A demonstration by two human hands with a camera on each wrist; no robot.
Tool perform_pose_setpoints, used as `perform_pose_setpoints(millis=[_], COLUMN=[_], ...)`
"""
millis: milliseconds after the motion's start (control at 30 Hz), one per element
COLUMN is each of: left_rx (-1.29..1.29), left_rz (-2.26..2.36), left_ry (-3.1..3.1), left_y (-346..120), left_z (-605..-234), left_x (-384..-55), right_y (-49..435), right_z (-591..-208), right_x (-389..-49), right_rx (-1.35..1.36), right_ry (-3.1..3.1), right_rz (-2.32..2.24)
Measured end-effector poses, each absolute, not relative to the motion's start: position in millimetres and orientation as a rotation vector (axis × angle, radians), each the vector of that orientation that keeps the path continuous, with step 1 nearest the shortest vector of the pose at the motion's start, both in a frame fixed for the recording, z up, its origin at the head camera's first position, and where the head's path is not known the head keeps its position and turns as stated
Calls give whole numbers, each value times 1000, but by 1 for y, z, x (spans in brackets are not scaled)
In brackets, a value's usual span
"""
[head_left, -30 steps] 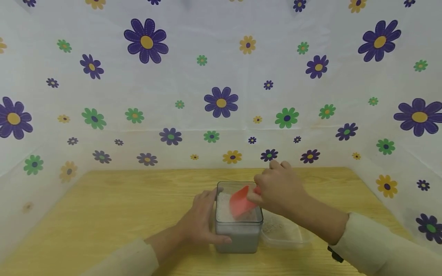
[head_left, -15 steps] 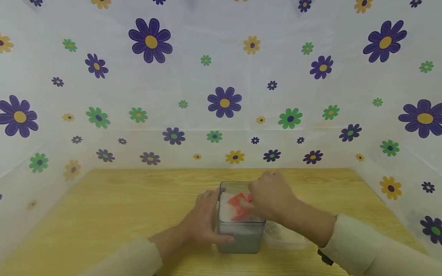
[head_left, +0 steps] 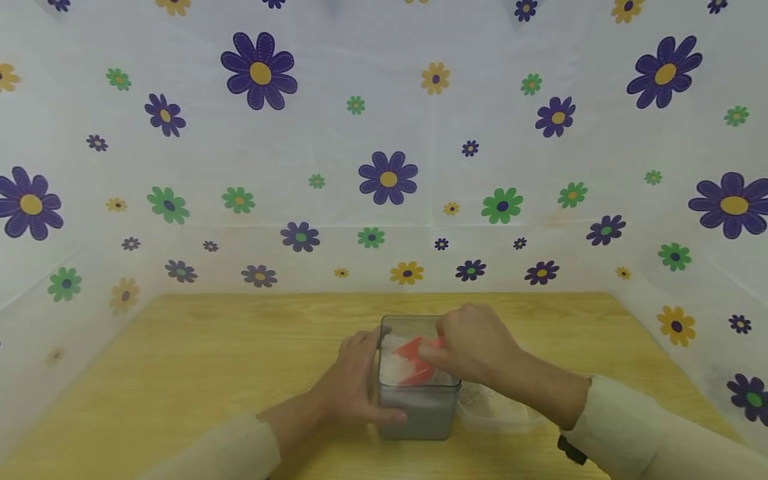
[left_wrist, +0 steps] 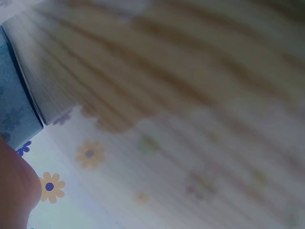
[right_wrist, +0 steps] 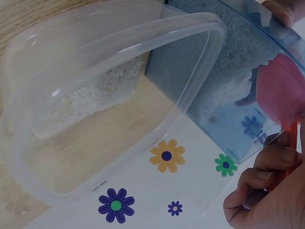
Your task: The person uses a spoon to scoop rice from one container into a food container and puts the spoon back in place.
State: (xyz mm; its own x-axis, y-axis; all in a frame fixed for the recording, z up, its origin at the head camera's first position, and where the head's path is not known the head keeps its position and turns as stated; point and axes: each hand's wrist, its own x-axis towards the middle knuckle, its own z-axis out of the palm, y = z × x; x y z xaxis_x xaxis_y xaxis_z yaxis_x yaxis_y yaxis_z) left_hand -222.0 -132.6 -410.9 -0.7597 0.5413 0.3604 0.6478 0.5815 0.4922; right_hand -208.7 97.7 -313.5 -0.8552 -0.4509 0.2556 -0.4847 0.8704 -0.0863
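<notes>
A tall, square clear container [head_left: 417,415] with a bluish tint stands on the table, filled high with white rice [head_left: 392,368]. My left hand [head_left: 347,381] holds it from the left, fingers along the far side and thumb across the front. With curled fingers, my right hand [head_left: 477,343] grips the handle of a red scoop [right_wrist: 280,90]. The scoop's blade is partly sunk in the rice, inside the container's rim. In the left wrist view, part of the left hand [left_wrist: 16,188] shows beside the container's blue wall [left_wrist: 16,90].
To the right of the container, under my right forearm, sits a low clear plastic box [right_wrist: 50,98] with some rice [right_wrist: 107,88] in one end. The wooden table [head_left: 240,360] is backed by a flower-patterned sheet [head_left: 324,133] on several sides.
My right hand has come down and slightly forward, pushing the scoop from above the rice into it. The left hand keeps its hold on the container.
</notes>
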Motion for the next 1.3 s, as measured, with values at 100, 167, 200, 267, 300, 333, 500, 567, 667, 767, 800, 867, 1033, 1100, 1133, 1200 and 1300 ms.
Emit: perform_pose_setpoints(millis=[100, 167, 200, 267, 300, 333, 500, 567, 667, 767, 800, 867, 1033, 1100, 1133, 1200, 1300], left_rx=[-996, -1000, -998, -996, -997, -1004, -995, -989, -1012, -1009, -1002, -976, -962, -961, -962, -965, -977], left_rz=[-942, -939, -938, -926, -925, -930, -986, -999, -977, -934, -917, -884, -891, -907, -917, -936, -943], left_ry=[-2631, -2628, -2632, -2638, -2641, -2642, -2679, -2685, -2661, -2618, -2600, -2576, -2590, -2609, -2616, -2619, -2612], left_y=[-133, -133, -133, -133, -133, -129, -118, -116, -116, -124, -128, -141, -150, -145, -142, -136, -130], left_z=[-411, -411, -411, -411, -411, -412, -412, -412, -414, -417, -418, -420, -424, -425, -425, -424, -421], left_x=[-221, -221, -221, -221, -222, -223, -224, -225, -228, -228, -228, -226, -228, -231, -232, -232, -230], right_y=[100, 102, 104, 107, 109, 114, 132, 136, 138, 135, 134, 127, 132, 143, 149, 161, 178], right_z=[-313, -312, -312, -311, -310, -309, -307, -307, -307, -305, -305, -304, -300, -298, -297, -295, -294], right_x=[-208, -208, -208, -207, -207, -206, -203, -203, -204, -207, -208, -212, -215, -214, -214, -212, -209], right_rx=[694, 681, 671, 640, 626, 605, 504, 473, 417, 379, 374, 390, 349, 311, 296, 264, 228], right_ry=[-2830, -2831, -2831, -2832, -2829, -2827, -2831, -2834, -2837, -2849, -2854, -2853, -2844, -2839, -2835, -2828, -2818], right_rz=[255, 281, 294, 333, 350, 363, 463, 507, 578, 661, 690, 740, 782, 783, 782, 785, 779])
